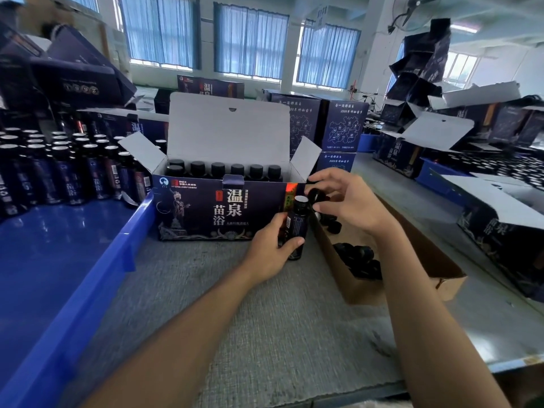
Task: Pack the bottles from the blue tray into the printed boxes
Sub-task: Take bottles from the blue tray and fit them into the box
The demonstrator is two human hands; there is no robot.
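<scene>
My left hand (270, 248) grips bottle (295, 228); right hand (344, 198) pinches cap (316, 197). Open box (217, 210): capped bottles (223, 169). Carton (412, 269) right: loose caps (359, 257). Tray (73, 260) left: unpacked bottles (59, 172) far end.

Location type: packing workshop on a factory floor. Indicators: long grey-covered work table (250, 319); blue tray (97, 275) loaded with rows of identical dark bottles (64, 172); open printed box (206, 210) holding a row of capped bottles; stacks of matching printed boxes (343, 125) across neighbouring benches; brown carton (368, 290) of loose black caps (359, 257); tall windows (250, 42) with blue curtains; wall-mounted industrial fan (413, 10); high ceiling.
</scene>
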